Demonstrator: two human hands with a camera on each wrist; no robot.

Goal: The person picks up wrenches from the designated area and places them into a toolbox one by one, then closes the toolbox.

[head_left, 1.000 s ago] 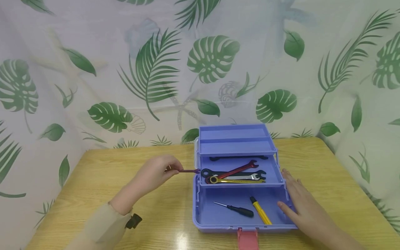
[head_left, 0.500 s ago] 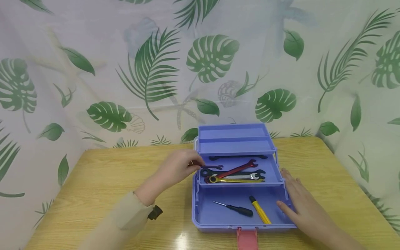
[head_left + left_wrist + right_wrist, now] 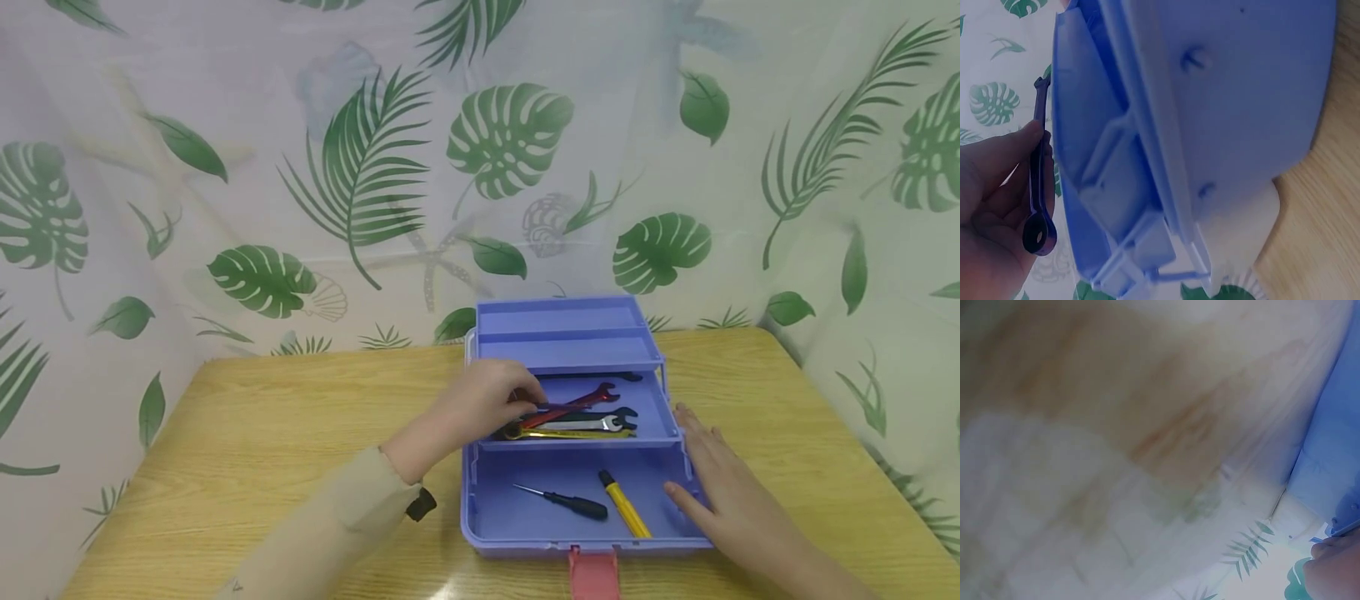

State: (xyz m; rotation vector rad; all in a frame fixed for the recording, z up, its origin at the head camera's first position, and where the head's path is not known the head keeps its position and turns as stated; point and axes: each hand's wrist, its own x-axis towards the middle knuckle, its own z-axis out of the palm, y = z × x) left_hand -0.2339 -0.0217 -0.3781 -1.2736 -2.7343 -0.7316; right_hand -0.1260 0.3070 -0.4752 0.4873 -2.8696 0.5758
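My left hand [image 3: 491,400] pinches a slim dark purple wrench [image 3: 1037,165] between thumb and fingers, over the middle tray [image 3: 658,412] of a blue-violet toolbox [image 3: 525,546]. In the left wrist view the wrench shows a ring end and an open-jaw end, beside the toolbox's side wall. Below it in the tray lie a red wrench [image 3: 604,394], a silver wrench [image 3: 581,425], a yellow wrench [image 3: 581,433] and black wrenches, partly hidden by the hand. My right hand [image 3: 731,496] rests against the toolbox's right side, fingers extended; only a bit shows in the right wrist view.
The box's bottom holds a black-handled screwdriver [image 3: 577,505] and a yellow stick-shaped tool with a black end [image 3: 626,507]. Above is the upper tray [image 3: 566,350]. A pink latch [image 3: 594,573] hangs at the front. Behind the wooden table [image 3: 322,408] hangs a leaf-patterned cloth [image 3: 405,167].
My left hand has carried the purple wrench rightward from beside the toolbox to over the middle tray, covering the left ends of the wrenches there. The right hand has stayed put.
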